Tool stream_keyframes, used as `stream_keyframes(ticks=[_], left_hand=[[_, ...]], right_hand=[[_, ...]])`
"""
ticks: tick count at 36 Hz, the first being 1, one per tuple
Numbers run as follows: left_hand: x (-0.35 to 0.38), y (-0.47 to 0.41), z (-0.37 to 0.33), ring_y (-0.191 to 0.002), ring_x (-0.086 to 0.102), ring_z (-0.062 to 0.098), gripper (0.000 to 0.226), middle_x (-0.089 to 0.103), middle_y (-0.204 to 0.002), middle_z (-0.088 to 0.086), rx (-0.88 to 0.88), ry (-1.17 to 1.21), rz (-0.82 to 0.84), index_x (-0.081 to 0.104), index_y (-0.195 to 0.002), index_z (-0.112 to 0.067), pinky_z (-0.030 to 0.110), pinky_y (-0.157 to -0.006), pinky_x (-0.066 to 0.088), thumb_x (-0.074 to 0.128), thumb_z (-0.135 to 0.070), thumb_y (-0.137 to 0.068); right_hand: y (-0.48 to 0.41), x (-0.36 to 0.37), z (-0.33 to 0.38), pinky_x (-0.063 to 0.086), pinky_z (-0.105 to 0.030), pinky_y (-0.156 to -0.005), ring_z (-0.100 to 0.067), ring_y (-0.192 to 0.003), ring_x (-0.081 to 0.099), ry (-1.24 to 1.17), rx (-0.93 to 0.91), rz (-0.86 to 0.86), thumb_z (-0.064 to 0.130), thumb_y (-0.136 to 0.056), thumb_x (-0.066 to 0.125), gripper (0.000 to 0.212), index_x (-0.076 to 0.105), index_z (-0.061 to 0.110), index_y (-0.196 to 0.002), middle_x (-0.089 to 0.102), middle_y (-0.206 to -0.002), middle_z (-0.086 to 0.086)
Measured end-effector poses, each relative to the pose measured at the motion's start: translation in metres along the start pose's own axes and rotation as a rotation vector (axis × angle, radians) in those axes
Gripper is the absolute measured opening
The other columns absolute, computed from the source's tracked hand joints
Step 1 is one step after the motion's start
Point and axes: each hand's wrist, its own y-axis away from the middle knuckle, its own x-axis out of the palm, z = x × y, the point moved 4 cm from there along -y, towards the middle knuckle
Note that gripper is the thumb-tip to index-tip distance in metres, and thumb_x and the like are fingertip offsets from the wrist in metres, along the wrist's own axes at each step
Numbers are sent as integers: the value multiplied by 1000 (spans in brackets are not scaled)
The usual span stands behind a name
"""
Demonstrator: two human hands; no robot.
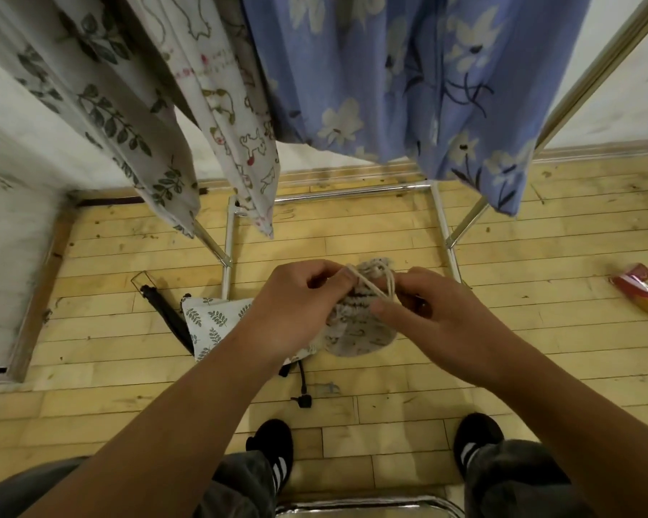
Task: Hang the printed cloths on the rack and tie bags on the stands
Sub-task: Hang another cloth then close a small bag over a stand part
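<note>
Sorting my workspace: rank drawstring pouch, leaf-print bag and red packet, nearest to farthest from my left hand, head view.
1. Drawstring pouch, held in the left hand, centre.
2. Leaf-print bag, on the floor below that hand, leftward.
3. Red packet, floor at far right.

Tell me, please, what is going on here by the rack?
A person stands at the rack, working on a small bag held in front of them. The left hand and right hand both pinch its cords at the gathered mouth. Three cloths already hang on the rack: leaf cloth, animal cloth and blue cloth. A second bag, with a leaf print, lies on the floor below the left hand.
</note>
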Motion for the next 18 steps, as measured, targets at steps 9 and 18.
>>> stream_keyframes(ticks=[9, 18], left_hand=[[-1, -6, -1, -77, 69, -4, 18, 75, -84, -18, 69, -27, -46, 76, -94, -37, 13, -65, 57, 61, -43, -101], [-6, -9, 0, -72, 65, -2, 15, 71, -84, -10, 76, -115, -84, 75, -102, -33, 11, -57, 46, 65, -43, -97]], right_hand=[[0, -4, 4, 39, -20, -61, -9, -68, 49, 168, 49, -136, 58, -84, 54, 34, 71, 30, -94, 53, -79, 5], [-1, -19, -9, 47, -34, -60, -25, -68, 61, -27, 202, -329, 39, -95, 58, 26, 68, 17, -86, 64, -76, -7]])
